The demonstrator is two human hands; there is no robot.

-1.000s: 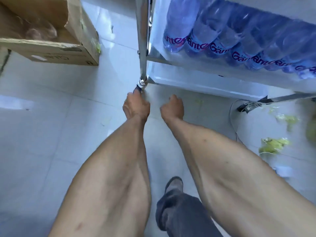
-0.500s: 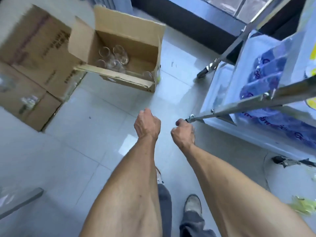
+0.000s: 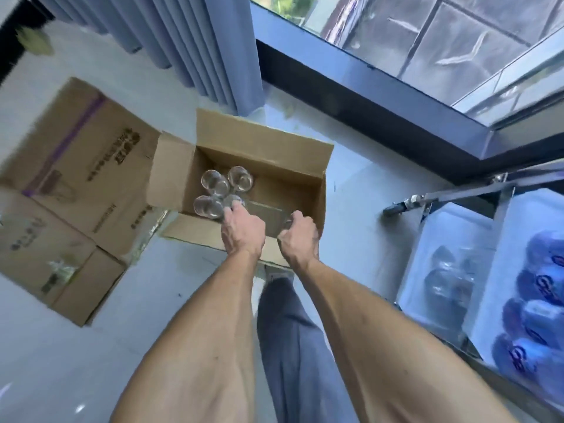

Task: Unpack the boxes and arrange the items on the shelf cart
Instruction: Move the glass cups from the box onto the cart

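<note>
An open cardboard box (image 3: pixel 262 138) stands on the floor ahead of me, with several clear drinking glasses (image 3: pixel 213 182) upright in its left part. My left hand (image 3: pixel 242 230) reaches into the box, its fingers curled over the nearest glass (image 3: pixel 233 203). My right hand (image 3: pixel 300 239) is at the box's near right corner, curled round another clear glass (image 3: pixel 287 223) that is mostly hidden. The metal shelf cart (image 3: pixel 457 193) stands to the right, with blue water bottles (image 3: pixel 543 315) lying on its shelves.
Two closed cardboard boxes (image 3: pixel 76 166) (image 3: pixel 45 264) lie on the tiled floor to the left. A blue curtain (image 3: pixel 198 41) and a dark-framed window (image 3: pixel 427 41) are behind the open box. My leg in grey trousers (image 3: pixel 290 331) stands between my arms.
I turned from the cart's lower shelf toward the open box. Both hands travelled from beside the cart's corner post into the box and closed on glasses.
</note>
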